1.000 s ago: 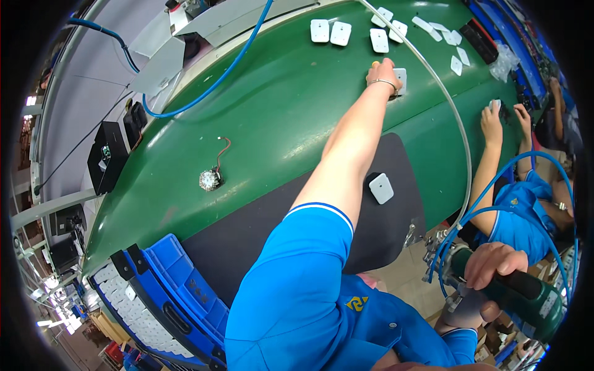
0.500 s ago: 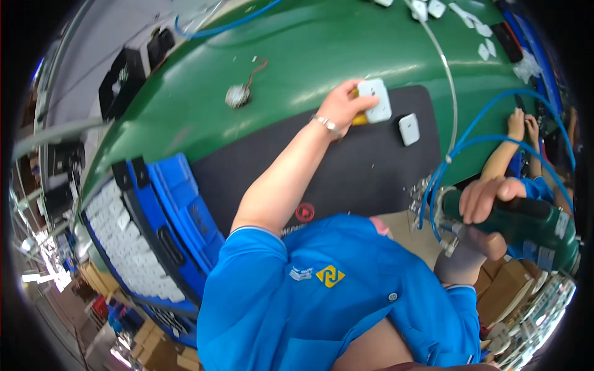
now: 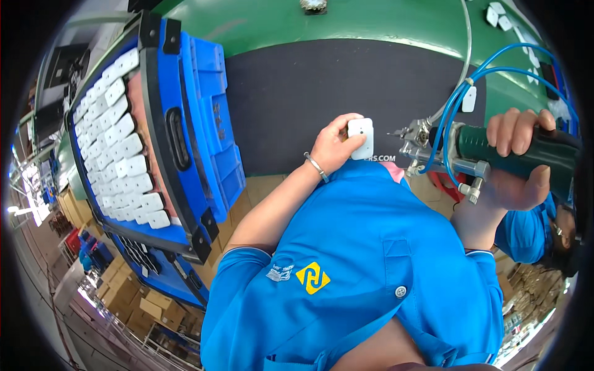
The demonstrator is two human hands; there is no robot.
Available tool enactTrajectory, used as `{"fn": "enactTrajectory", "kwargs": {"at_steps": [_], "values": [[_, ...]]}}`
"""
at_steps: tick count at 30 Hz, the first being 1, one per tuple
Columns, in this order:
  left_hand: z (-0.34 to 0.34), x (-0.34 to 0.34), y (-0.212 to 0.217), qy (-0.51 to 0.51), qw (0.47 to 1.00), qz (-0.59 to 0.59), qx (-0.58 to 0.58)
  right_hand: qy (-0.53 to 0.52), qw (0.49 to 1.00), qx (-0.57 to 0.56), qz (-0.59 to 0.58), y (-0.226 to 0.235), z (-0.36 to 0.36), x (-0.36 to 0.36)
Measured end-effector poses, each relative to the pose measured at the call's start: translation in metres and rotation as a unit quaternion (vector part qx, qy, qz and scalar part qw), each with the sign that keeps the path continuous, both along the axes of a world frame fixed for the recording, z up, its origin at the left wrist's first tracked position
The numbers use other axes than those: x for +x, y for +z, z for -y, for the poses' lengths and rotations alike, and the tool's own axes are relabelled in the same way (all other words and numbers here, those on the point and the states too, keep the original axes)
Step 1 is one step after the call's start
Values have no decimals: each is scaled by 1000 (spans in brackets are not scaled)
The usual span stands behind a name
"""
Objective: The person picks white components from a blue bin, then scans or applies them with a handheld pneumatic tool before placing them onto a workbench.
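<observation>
My left hand (image 3: pixel 334 145) grips a small white plastic part (image 3: pixel 361 136) and holds it just above the near edge of a black mat (image 3: pixel 322 93). My right hand (image 3: pixel 516 164) is closed around a dark green pneumatic screwdriver (image 3: pixel 495 148) with blue air hoses (image 3: pixel 476 80). The tool's metal tip (image 3: pixel 396 133) points left at the white part, a short gap away.
A blue crate (image 3: pixel 198 130) stands at the left, packed with several white parts (image 3: pixel 117 136) in rows. Another white part (image 3: pixel 469 99) lies on the mat at the right. More white parts (image 3: pixel 498 13) lie on the green table beyond. A co-worker's blue sleeve (image 3: pixel 526 229) shows at the right.
My left hand has drawn back from the far green table to the mat's near edge with the white part. The screwdriver has risen and now points at that part.
</observation>
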State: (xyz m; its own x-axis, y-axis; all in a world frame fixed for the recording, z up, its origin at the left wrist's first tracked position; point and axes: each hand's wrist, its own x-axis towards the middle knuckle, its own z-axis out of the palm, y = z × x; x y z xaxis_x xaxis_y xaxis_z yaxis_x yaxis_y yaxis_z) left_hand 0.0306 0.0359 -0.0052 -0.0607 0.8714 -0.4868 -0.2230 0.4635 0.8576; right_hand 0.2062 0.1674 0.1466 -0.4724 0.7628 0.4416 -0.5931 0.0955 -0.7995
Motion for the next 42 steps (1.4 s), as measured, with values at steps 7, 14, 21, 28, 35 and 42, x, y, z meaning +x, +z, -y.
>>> {"fn": "enactTrajectory", "kwargs": {"at_steps": [7,14,21,28,35,42], "values": [[15,-9,7,10,999,29,20,36,999,19,-6,7,9,-25],[14,-12,7,-22,999,-17,26,44,999,10,-8,7,12,-35],[10,-9,10,-30,999,0,19,40,999,2,-5,7,13,-35],[13,-8,15,-17,1000,-7,15,68,997,24,2,9,14,-36],[20,-13,16,-28,995,-90,17,101,993,59,15,-1,20,-44],[31,-32,5,24,994,-98,-46,43,998,25,-38,18,20,-29]]}}
